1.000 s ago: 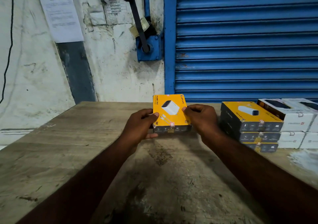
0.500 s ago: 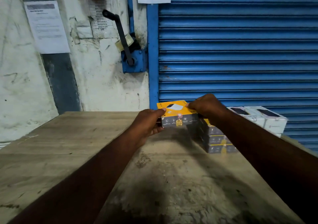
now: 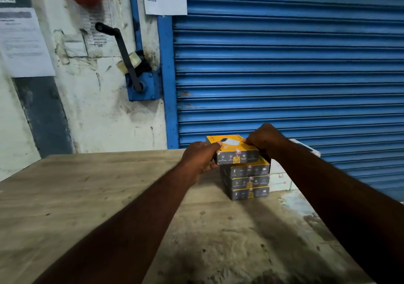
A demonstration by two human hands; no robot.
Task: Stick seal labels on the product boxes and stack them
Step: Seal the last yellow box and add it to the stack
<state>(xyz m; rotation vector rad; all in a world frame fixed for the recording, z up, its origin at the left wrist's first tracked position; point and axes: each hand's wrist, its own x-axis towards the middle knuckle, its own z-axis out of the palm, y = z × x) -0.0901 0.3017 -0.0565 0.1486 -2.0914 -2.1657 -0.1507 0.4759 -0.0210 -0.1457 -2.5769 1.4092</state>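
Observation:
A yellow-topped product box (image 3: 235,152) with dark sides and a small seal label on its near edge sits on top of a stack of three matching yellow boxes (image 3: 248,182), shifted a little to the left of it. My left hand (image 3: 200,158) grips the box's left end. Its right end is held by my right hand (image 3: 265,140), fingers curled over the top. The stack stands on the wooden table (image 3: 98,192) near its far right side.
White product boxes (image 3: 282,179) stand just right of the stack, mostly hidden by my right arm. A blue roller shutter (image 3: 290,65) runs behind the table, with a crank handle (image 3: 124,52) and papers on the wall at left.
Both hands carried the yellow box from the table's middle to the right and onto the stack of yellow boxes. The view swung right and tilted up.

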